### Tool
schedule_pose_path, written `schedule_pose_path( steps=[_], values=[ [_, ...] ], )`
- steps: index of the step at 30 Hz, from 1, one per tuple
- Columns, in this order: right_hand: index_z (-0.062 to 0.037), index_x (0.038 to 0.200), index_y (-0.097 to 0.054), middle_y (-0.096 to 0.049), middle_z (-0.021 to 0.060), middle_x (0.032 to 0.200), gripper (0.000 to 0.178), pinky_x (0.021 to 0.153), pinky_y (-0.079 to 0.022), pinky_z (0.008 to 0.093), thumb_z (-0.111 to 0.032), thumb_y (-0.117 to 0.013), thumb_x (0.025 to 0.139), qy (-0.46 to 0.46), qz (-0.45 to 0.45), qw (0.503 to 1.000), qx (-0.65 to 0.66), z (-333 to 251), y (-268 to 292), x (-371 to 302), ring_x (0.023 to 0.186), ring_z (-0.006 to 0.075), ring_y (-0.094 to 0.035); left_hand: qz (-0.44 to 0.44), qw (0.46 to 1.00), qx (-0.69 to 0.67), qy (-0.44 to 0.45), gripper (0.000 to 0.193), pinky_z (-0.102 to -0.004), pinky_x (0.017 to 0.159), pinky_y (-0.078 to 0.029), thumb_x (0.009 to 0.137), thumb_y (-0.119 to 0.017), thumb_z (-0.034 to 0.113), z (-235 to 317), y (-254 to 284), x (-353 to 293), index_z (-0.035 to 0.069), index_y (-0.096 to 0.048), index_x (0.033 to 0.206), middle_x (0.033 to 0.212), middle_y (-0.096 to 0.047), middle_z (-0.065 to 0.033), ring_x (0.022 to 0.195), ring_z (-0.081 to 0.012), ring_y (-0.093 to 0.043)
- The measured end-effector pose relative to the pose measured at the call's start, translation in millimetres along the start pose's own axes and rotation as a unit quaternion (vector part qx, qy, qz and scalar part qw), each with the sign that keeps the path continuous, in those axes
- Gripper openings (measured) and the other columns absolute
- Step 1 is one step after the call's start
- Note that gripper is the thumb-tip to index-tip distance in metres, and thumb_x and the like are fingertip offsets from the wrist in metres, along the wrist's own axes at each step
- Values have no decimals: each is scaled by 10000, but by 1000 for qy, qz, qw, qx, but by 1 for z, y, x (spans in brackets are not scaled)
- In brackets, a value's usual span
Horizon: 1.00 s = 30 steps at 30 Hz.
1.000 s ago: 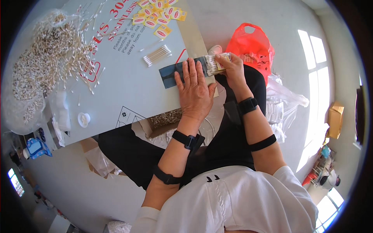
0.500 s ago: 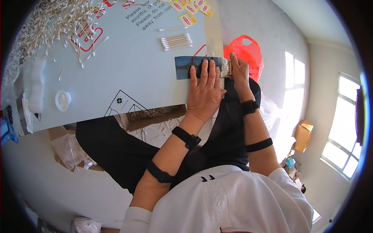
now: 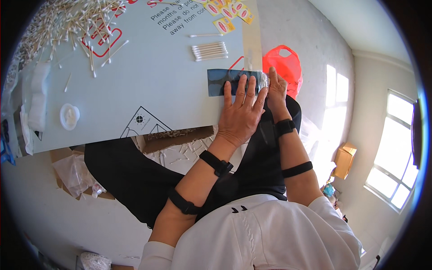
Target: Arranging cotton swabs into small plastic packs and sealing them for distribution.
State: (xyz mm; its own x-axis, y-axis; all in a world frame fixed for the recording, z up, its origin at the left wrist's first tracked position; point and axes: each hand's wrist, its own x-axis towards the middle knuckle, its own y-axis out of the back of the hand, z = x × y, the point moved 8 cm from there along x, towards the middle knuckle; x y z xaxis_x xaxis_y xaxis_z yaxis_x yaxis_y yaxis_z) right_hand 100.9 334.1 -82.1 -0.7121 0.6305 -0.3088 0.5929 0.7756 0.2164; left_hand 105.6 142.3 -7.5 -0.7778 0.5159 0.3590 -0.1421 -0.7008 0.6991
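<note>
A dark blue, see-through-edged plastic bag [image 3: 216, 82] lies flat near the table's right edge. My left hand [image 3: 240, 116] rests on it palm down, fingers spread and stretched out over the film. At the bag's right end a bundle of cotton swabs [image 3: 263, 81] shows whitish, seemingly under the clear film at the mouth. My right hand [image 3: 278, 93] is closed at the outer end of this bundle, thumb pointing up; its grip is partly hidden. Farther off on the table lie a neat row of cotton swabs [image 3: 210, 51] and a single swab [image 3: 205, 35].
A big heap of loose swabs [image 3: 67, 27] covers the far left of the table [image 3: 148, 85]. Small yellow-and-white labels [image 3: 224, 25] lie at the far edge. A round white dish [image 3: 69, 117] stands at left. A red plastic bag [image 3: 282, 67] hangs beyond the right edge.
The swab bundle has gone left into the bag's mouth, so less of it sticks out. My right hand has moved closer to my left fingers.
</note>
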Motion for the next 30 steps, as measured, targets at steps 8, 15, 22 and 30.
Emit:
schedule_pose_path(
  steps=[8,15,22,30],
  values=[
    [-18,755,-605,-481,-12,616,480,561,-373,274,-449,-595,966,104,79,973,-190,-22,21,7,606,79,-427,28,998,-35,48,456,-542,1110,-268,830,-666,226,-17,17,7,40,-573,1236,1417,-470,-168,1372,-355,-377],
    [-1,959,-655,-576,43,760,487,608,-441,305,-480,-569,968,-5,86,988,-130,-34,49,1,684,133,-534,133,984,35,115,427,-500,1016,-357,775,-654,25,-103,89,22,8,-551,1190,1260,-530,-154,1233,-357,-451],
    [10,1129,-584,-673,133,1019,492,760,-537,359,-445,-617,946,-123,62,913,385,19,37,-7,875,246,-664,162,979,45,117,451,-478,1034,-355,765,-662,-18,-112,97,12,8,-547,1201,1268,-530,-158,1233,-363,-450],
    [-3,1250,-524,-618,172,1223,352,1051,-459,441,-140,-637,946,-111,83,795,591,16,-3,-31,1166,327,-589,155,981,61,101,464,-485,1054,-341,757,-679,5,-101,93,10,14,-547,1202,1265,-533,-156,1246,-381,-449]
  ],
)
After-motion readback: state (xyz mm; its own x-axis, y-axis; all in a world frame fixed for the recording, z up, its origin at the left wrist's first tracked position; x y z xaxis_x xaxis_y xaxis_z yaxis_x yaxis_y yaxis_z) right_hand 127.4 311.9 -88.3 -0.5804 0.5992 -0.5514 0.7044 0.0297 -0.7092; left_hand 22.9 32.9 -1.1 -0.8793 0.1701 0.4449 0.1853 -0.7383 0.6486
